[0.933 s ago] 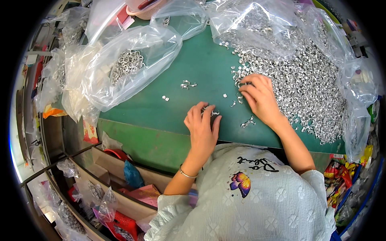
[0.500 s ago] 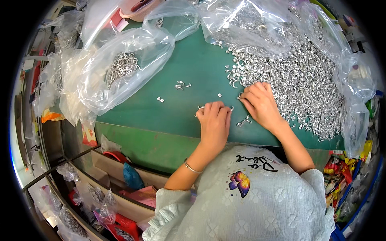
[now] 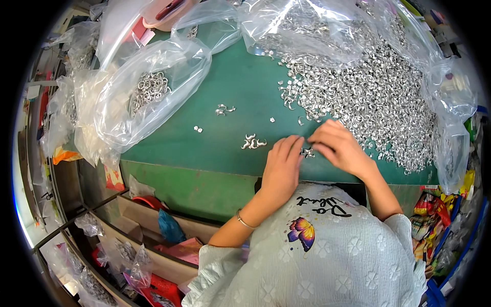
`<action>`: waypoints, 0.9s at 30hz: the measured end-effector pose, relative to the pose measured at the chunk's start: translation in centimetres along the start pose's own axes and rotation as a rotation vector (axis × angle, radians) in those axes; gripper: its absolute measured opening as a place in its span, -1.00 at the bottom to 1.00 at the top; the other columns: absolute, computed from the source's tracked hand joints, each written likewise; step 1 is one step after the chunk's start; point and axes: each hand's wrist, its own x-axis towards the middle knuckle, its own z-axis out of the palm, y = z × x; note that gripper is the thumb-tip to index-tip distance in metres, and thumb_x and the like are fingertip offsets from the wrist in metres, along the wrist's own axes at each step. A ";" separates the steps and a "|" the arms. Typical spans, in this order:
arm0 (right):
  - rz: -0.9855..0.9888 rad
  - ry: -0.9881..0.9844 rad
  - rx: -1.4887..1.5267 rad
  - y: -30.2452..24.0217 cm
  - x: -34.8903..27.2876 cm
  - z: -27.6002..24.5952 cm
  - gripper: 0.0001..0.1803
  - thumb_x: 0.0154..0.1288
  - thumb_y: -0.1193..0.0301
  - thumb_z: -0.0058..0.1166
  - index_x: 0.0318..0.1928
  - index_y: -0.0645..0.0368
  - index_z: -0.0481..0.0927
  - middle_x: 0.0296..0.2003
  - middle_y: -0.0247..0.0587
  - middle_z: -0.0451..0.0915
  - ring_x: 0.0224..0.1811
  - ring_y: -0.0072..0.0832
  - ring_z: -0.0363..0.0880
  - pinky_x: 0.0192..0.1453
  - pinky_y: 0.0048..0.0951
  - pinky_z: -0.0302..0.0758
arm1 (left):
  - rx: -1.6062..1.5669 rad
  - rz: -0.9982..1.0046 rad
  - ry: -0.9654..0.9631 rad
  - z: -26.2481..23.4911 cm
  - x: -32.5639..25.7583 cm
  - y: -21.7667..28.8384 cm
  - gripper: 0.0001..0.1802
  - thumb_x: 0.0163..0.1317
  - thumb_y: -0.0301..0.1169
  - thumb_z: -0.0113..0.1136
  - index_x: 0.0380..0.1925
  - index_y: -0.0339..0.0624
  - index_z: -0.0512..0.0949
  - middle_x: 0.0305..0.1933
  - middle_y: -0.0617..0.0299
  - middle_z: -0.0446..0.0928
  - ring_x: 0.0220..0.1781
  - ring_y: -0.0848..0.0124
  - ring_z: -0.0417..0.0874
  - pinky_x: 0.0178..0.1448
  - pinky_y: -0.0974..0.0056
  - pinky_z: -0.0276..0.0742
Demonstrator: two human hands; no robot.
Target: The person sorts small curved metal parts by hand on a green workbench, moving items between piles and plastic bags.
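My left hand [image 3: 286, 165] is low over the green tabletop, fingers bent and pressed together, fingertips pointing toward my other hand. Facing it, my right hand [image 3: 341, 149] has curled fingers with thumb and forefinger brought close. Small silver curved metal pieces [image 3: 308, 152] show between the two hands, by the fingertips; what the fingers themselves grip is too small to make out. Left of my left hand lies a little cluster of curved silver pieces [image 3: 253, 142]. Farther off are a smaller cluster [image 3: 225, 109], a tiny flower-shaped piece [image 3: 272, 119] and another such bit [image 3: 198, 129].
A large heap of silver metal pieces [image 3: 378, 97] spreads over the right side, partly under clear plastic [image 3: 307, 30]. An open clear bag [image 3: 184, 87] with silver rings [image 3: 149, 89] sits at left. A pink basin [image 3: 163, 15] stands behind; compartments [image 3: 138, 220] lie below the table edge.
My left hand has moved right, uncovering the cluster of curved pieces. My right hand has shifted slightly down and right from the heap's edge, and both hands now meet over the small pieces.
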 end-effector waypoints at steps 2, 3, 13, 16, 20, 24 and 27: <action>0.040 0.171 0.021 1.0 0.7 0.4 -0.82 0.07 0.45 0.25 -0.28 0.17 0.59 -0.28 -0.27 0.47 -0.16 -0.31 0.41 -0.10 -0.34 0.30 | 0.044 0.049 -0.027 0.9 0.2 0.7 -0.59 0.10 -0.58 0.22 0.01 -0.32 0.48 0.04 0.03 0.43 0.10 0.08 0.45 0.10 0.14 0.37; 0.039 0.175 -0.063 0.9 1.4 0.7 -0.81 0.07 0.44 0.26 -0.27 0.18 0.59 -0.29 -0.27 0.48 -0.16 -0.31 0.41 -0.11 -0.34 0.30 | 0.049 0.054 -0.043 1.2 0.2 0.7 -0.59 0.10 -0.58 0.23 0.01 -0.32 0.49 0.05 0.04 0.43 0.11 0.08 0.45 0.10 0.14 0.37; -0.135 0.053 -0.204 -0.6 6.5 4.2 -0.80 0.04 0.41 0.26 -0.30 0.17 0.60 -0.31 -0.28 0.49 -0.14 -0.36 0.42 -0.08 -0.36 0.30 | 0.075 -0.021 0.213 -2.7 -0.4 -1.6 -0.68 0.11 -0.64 0.19 -0.08 -0.29 0.53 -0.05 0.05 0.49 -0.04 0.10 0.51 0.02 0.14 0.41; -0.090 0.139 -0.196 0.0 8.2 4.3 -0.78 0.07 0.38 0.26 -0.25 0.15 0.60 -0.31 -0.30 0.49 -0.12 -0.34 0.42 -0.06 -0.32 0.30 | 0.223 -0.110 0.201 -3.8 0.2 -2.4 -0.65 0.12 -0.61 0.20 -0.04 -0.28 0.52 -0.04 0.06 0.48 -0.01 0.12 0.49 0.02 0.14 0.37; 0.025 0.204 -0.239 1.2 7.7 2.1 -0.65 0.04 0.36 0.31 -0.12 0.15 0.59 -0.08 -0.25 0.49 0.01 -0.28 0.40 0.06 -0.28 0.30 | 0.297 -0.072 0.227 -4.4 1.6 -3.3 -0.60 0.13 -0.57 0.21 0.02 -0.22 0.50 -0.02 0.10 0.46 0.02 0.13 0.46 0.04 0.11 0.32; -0.023 0.167 -0.407 1.4 7.2 3.5 -0.62 0.03 0.37 0.28 -0.09 0.16 0.59 0.02 -0.23 0.47 0.06 -0.26 0.38 0.12 -0.27 0.29 | 0.378 -0.060 0.153 -3.1 3.8 -3.2 -0.65 0.10 -0.55 0.26 -0.06 -0.19 0.55 -0.09 0.12 0.46 -0.05 0.19 0.47 -0.02 0.18 0.32; -0.061 0.105 -0.325 2.2 8.3 3.5 -0.70 0.09 0.42 0.22 -0.12 0.19 0.60 -0.12 -0.20 0.51 -0.01 -0.25 0.43 0.07 -0.26 0.35 | 0.361 -0.021 0.134 -2.6 4.8 -4.7 -0.73 0.10 -0.55 0.22 -0.15 -0.27 0.55 -0.10 0.11 0.46 -0.06 0.16 0.47 -0.05 0.13 0.30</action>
